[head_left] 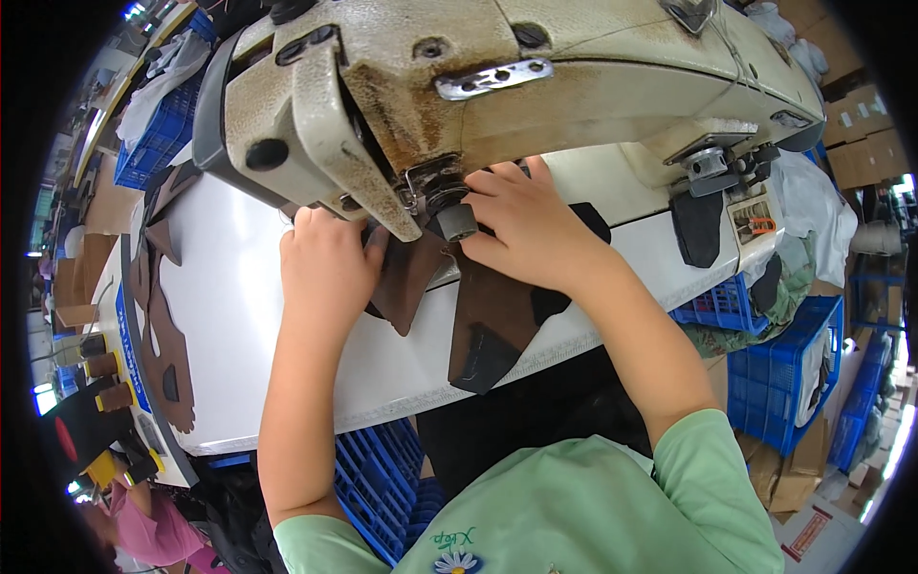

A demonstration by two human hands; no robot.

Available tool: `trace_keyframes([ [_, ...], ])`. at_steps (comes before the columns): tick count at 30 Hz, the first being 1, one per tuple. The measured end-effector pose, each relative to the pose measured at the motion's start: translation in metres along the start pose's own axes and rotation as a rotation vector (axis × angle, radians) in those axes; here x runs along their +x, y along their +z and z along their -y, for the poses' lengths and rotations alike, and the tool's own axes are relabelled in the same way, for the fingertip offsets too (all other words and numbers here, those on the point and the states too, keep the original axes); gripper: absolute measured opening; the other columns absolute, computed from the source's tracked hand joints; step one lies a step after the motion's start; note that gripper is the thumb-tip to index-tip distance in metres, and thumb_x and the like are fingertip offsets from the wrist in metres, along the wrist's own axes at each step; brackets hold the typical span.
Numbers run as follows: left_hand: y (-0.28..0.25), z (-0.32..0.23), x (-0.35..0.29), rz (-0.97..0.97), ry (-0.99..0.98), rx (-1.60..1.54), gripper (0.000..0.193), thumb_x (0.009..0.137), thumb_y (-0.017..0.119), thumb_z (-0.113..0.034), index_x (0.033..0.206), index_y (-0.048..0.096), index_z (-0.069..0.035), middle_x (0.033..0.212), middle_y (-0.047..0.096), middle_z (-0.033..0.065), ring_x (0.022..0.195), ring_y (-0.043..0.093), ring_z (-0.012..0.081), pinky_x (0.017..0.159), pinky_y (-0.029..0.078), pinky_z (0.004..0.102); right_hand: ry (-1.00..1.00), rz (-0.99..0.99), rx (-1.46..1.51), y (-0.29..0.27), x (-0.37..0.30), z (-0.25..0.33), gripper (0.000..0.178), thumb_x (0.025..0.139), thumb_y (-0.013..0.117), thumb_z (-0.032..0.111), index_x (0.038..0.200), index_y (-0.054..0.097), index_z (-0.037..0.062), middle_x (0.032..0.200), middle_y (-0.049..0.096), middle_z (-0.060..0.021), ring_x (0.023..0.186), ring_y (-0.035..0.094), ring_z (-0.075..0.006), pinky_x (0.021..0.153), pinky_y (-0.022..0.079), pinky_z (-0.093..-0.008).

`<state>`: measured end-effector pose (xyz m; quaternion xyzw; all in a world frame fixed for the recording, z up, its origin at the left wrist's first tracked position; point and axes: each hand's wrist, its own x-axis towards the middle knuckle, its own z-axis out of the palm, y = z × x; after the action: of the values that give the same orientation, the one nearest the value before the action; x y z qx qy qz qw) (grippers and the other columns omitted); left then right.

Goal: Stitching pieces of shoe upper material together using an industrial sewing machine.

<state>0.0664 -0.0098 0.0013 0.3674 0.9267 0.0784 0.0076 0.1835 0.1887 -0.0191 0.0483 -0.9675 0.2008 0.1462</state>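
Under the head of a cream, oil-stained industrial sewing machine (382,115) lie brown, leather-like pieces (411,277). My left hand (330,258) rests left of the needle area, palm down, its thumb against the brown material and some fingertips hidden by the machine. On the right, my right hand (526,225) lies with fingers spread over the work, close around a dark grey roller (457,222) by the presser foot. A larger brown piece with a black patch (485,356) hangs toward the table's front edge. The needle itself is hidden.
More brown cut pieces (164,335) drape over the left end of the white table (239,373). A black piece (697,228) lies to the right. Blue crates (779,373) stand at right, and thread spools (115,383) at left. A person in pink (153,526) is at lower left.
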Motion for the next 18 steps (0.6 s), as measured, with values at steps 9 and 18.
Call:
trace_keyframes([
  [9, 0.029, 0.040, 0.014, 0.001, 0.136, -0.637, 0.026, 0.074, 0.077, -0.012, 0.097, 0.067, -0.004, 0.105, 0.062, 0.0159, 0.106, 0.049, 0.0372, 0.092, 0.041, 0.0442, -0.090, -0.145, 0.032, 0.005, -0.002, 0.052, 0.034, 0.069, 0.068, 0.013, 0.102, 0.065, 0.0078, 0.100, 0.062, -0.0067, 0.100, 0.059, -0.0310, 0.091, 0.043, -0.0428],
  [18, 0.026, 0.036, 0.015, -0.049, 0.175, -0.563, 0.032, 0.073, 0.078, -0.018, 0.100, 0.067, -0.006, 0.099, 0.064, 0.0144, 0.098, 0.053, 0.0381, 0.086, 0.042, 0.0451, -0.090, -0.224, -0.219, 0.034, -0.006, 0.064, 0.014, 0.075, 0.063, 0.013, 0.086, 0.070, 0.0068, 0.082, 0.063, -0.0014, 0.089, 0.058, -0.0180, 0.101, 0.039, -0.0423],
])
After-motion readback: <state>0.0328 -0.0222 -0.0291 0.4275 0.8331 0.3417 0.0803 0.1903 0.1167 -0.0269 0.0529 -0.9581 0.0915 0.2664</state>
